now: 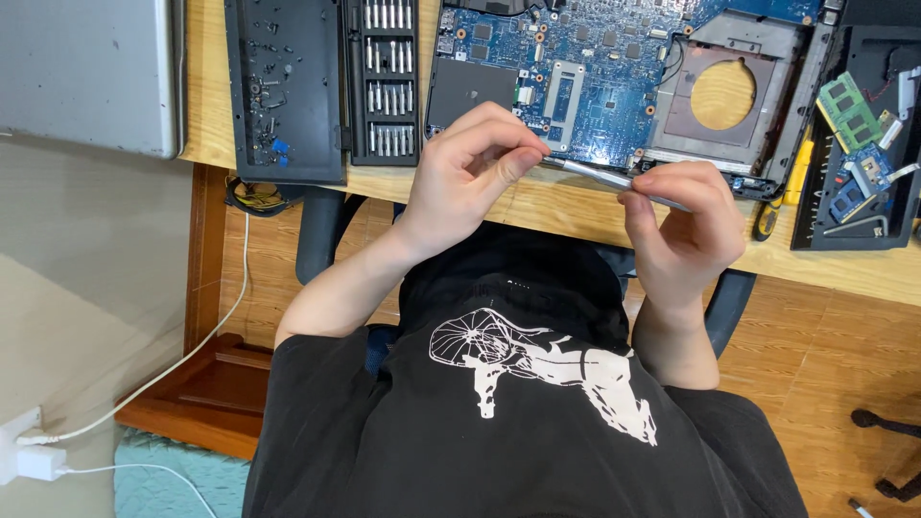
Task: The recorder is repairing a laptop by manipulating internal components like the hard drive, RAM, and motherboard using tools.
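Observation:
My left hand (472, 165) and my right hand (683, 223) hold a slim silver screwdriver (595, 175) between them, just above the desk's near edge. The left fingers pinch its tip end. The right fingers close around the handle end. Just beyond the hands lies an opened laptop with its blue circuit board (595, 67) exposed and a round fan cut-out (722, 93) at its right. My black printed shirt fills the lower part of the view.
A black bit case (389, 82) with several silver bits and a black tray of loose screws (283, 91) lie at the left. A black panel with green memory modules (849, 110) sits at the right. A grey lid (86, 72), a white charger (29, 456) and the wooden desk (206, 86) are also in view.

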